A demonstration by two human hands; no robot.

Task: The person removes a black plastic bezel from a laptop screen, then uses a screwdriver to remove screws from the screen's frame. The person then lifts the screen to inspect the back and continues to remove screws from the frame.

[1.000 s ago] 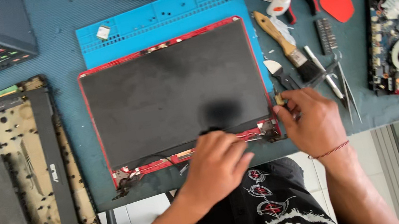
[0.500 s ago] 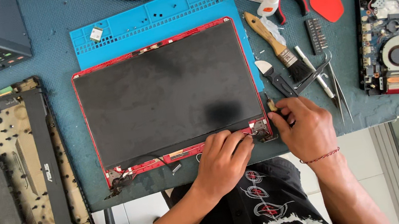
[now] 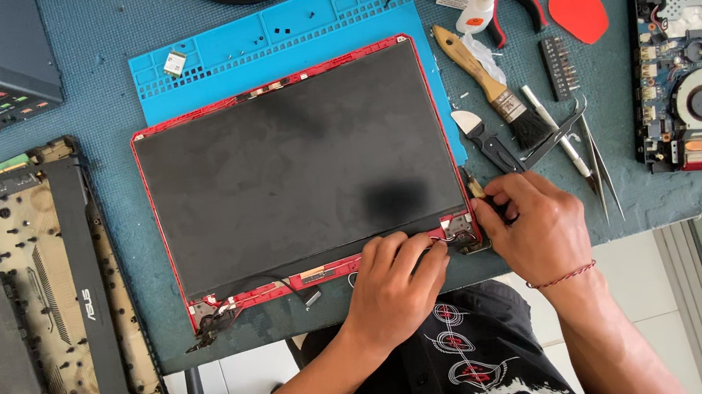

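Screen panel [image 3: 292,169]: matte black, red frame. Work mat [image 3: 273,30]: bright blue. Table cover [image 3: 117,29]: dull blue-grey. Pry pick [image 3: 578,8]: red. Brush [image 3: 496,90]: tan handle, black bristles.

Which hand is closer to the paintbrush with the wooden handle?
Right. The right hand sits at the screen panel's near right corner, just below the paintbrush bristles. The left hand rests farther away, on the panel's bottom edge, left of the right hand.
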